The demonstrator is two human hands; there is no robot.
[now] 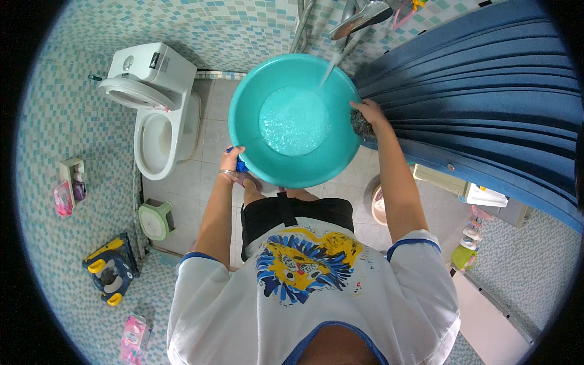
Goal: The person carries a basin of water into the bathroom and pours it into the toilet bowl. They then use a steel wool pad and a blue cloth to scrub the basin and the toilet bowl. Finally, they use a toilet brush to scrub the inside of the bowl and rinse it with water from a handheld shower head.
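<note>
A large round teal basin (249,103) is held out in front of me, with shallow rippling water (294,121) in its bottom. A tap spout (336,58) reaches over its far right rim, and a thin stream seems to fall inside. My left hand (230,159) is closed at the near left rim, with a bunched blue cloth (241,166) between its fingers and the basin. At the right rim my right hand (370,112) is closed, thumb on the edge. A dark grey, fuzzy scourer-like pad (361,123) is pressed under it against the basin's outside.
A white toilet (146,143) with its lid raised stands left. On the right hangs a pleated blue curtain (474,91), close to my right arm. A green-and-white stool (155,220) is at lower left, and a pinkish basin (379,205) sits on the tiled floor.
</note>
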